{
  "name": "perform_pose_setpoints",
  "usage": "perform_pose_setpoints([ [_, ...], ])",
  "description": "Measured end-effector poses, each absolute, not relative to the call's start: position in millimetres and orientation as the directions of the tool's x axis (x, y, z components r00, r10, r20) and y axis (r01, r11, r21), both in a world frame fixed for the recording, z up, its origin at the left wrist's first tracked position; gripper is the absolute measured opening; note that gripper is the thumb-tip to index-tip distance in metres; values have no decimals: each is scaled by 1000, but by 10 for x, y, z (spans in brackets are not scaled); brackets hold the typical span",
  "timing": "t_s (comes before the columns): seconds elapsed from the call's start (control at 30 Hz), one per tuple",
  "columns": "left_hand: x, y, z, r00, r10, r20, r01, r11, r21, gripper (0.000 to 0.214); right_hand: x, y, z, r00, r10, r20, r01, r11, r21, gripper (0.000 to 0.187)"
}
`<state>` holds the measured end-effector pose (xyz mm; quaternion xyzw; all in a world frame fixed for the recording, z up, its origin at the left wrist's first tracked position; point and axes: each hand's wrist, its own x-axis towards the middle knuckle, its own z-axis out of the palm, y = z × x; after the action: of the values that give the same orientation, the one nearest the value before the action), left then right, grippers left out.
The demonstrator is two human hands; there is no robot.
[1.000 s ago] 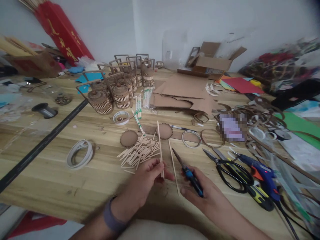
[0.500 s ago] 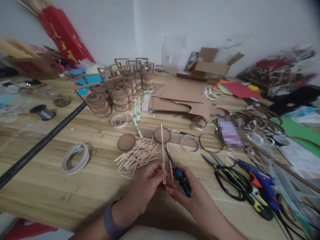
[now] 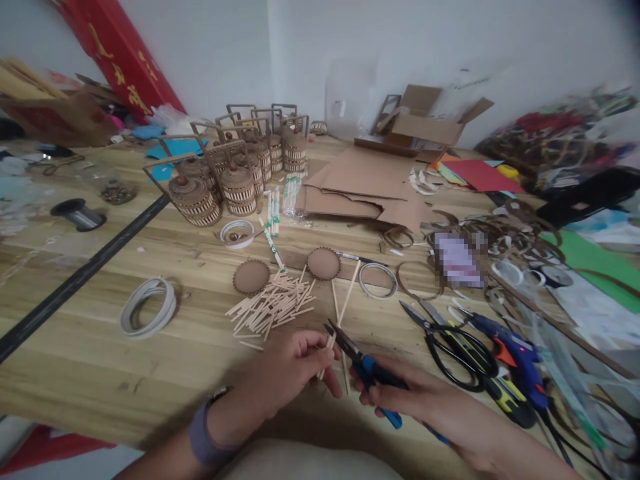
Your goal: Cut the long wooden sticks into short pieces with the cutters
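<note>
My left hand (image 3: pixel 287 367) pinches a long thin wooden stick (image 3: pixel 343 310) near its lower end; the stick leans up and to the right. My right hand (image 3: pixel 400 393) grips blue-handled cutters (image 3: pixel 365 363) whose open jaws sit around the stick just above my left fingers. A second long stick (image 3: pixel 339 333) lies on the table between my hands. Beyond my left hand lies a heap of short cut sticks (image 3: pixel 270 307), with two toothed cardboard discs (image 3: pixel 251 277) behind it.
Black scissors (image 3: pixel 450 340) and a blue glue gun (image 3: pixel 510 347) lie to the right. White tape rolls (image 3: pixel 147 313), small woven cardboard baskets (image 3: pixel 220 180), cardboard sheets (image 3: pixel 365 183) and cardboard rings (image 3: pixel 500 240) cover the wooden table (image 3: pixel 75 360).
The stick in my left hand has tipped from upright to leaning right. The cutters have opened and closed in around it, and my right hand has turned with them.
</note>
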<state>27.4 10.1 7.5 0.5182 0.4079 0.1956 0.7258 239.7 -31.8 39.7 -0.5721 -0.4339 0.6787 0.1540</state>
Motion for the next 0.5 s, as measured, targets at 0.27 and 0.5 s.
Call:
perform_pose_setpoints([
  [0.27, 318, 91, 131, 650, 657, -382, 114, 413, 903, 31, 2376, -265, 370, -393, 691, -606, 302, -526, -795, 28],
  [0.5, 313, 80, 160, 658, 658, -366, 95, 410, 907, 29, 2330, -244, 465, -398, 688, -606, 330, -509, -795, 31],
])
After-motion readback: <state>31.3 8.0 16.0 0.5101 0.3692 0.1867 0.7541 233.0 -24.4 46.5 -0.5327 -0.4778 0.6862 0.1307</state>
